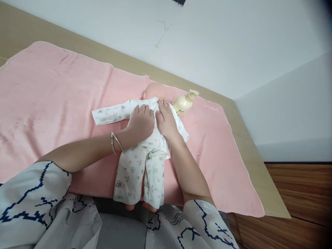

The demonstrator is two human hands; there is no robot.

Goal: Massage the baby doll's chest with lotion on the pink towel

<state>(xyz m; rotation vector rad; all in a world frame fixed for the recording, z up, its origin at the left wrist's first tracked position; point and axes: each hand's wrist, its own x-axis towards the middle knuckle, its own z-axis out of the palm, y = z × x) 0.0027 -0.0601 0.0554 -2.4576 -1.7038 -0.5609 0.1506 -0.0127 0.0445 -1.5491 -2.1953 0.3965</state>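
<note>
A doll lies on its back with its bald head [155,90] away from me and its feet toward me. It wears a white printed baby top [114,113] and matching printed trousers [132,173]. Over the chest, my left hand [142,121] has its fingers bent down onto the top, closed on the fabric; the fingertips are partly hidden. My right hand [166,121] rests beside it on the other half of the top, fingers stretched out and slightly apart. One sleeve is spread out to the left, the other angles down under my right wrist.
A pink blanket [67,93] with some folds covers most of the tan table [249,162]. Close to the doll's head on the right lies a cream pump bottle [183,103], tilted. A white wall [207,41] rises behind; wooden flooring [306,193] shows at lower right.
</note>
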